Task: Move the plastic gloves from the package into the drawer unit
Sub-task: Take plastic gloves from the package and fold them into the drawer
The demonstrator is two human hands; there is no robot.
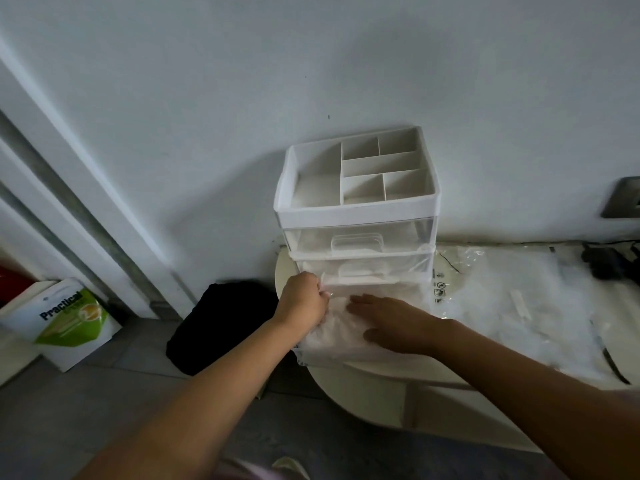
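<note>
- Where floor meets wall, at 9 o'clock of the view, we note a white-and-green box (69,317) printed "Practical", leaning tilted.
- At its 3 o'clock a black bundle (221,323) sits on the floor, just beside the round cream table (363,388).
- Left hand (304,301): fingers curled, pinching a crinkled fold of the plastic gloves (332,337) at the 9 o'clock rim of the bottom drawer (322,356).
- Drawer unit (356,202): upright on the table, against the wall. It has a divided tray on top and two upper drawers pushed in. The bottom drawer is pulled out toward 6 o'clock.
- The gloves lie as a white crumpled heap inside that open drawer.
- Right hand (391,323): fingers straight, palm down, pressing flat on the heap and gripping nothing.
- Package (519,306): clear and flat, lying at 3 o'clock of the unit, just beside its base. White film shows through it.
- At the far 3 o'clock edge we see a dark object (609,263), too blurred to name. A grey wall plate (623,199) sits at its 12 o'clock.
</note>
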